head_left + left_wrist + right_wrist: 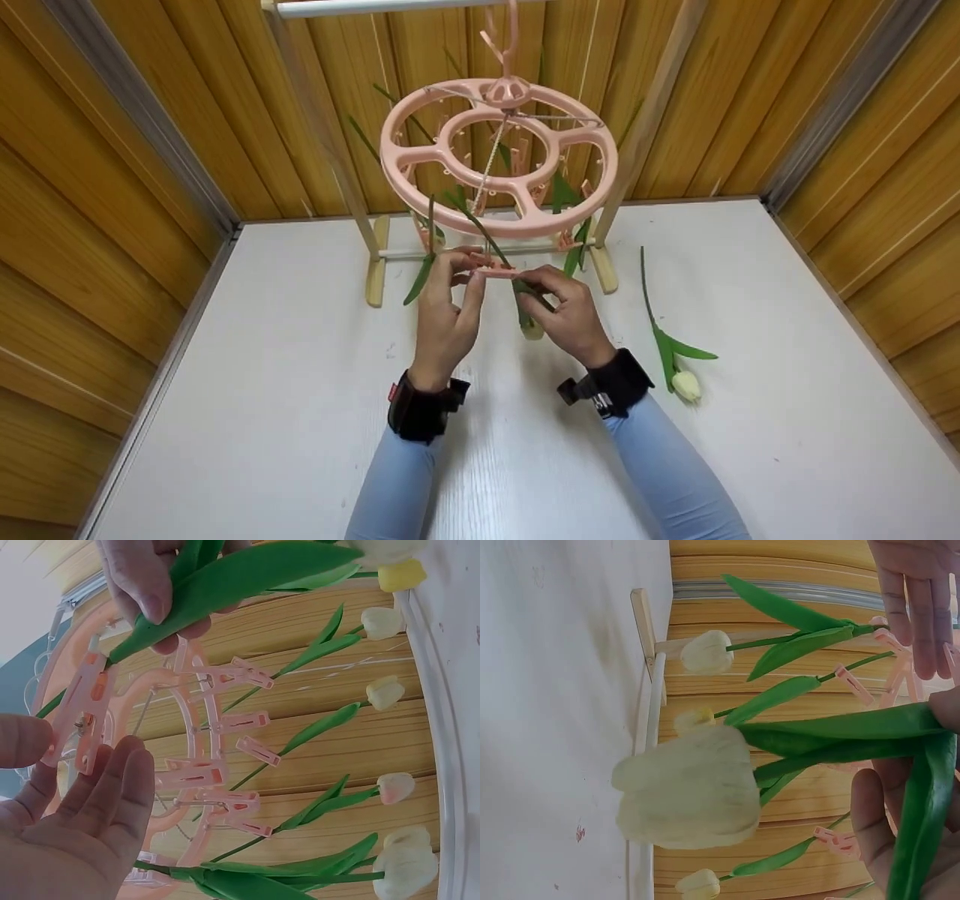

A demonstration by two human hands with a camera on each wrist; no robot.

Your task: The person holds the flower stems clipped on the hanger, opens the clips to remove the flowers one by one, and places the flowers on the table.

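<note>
wood-panel walls (112, 225), white tabletop (300, 420)

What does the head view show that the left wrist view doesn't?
Only the head view shows the whole round pink plastic clip hanger on its wooden stand, and a spare white artificial tulip lying on the white table. Only the left wrist view shows several tulip blooms hanging from clips along the wooden wall. Both show the left hand pinching a pink clip while the right hand holds a green stem in it.
</note>
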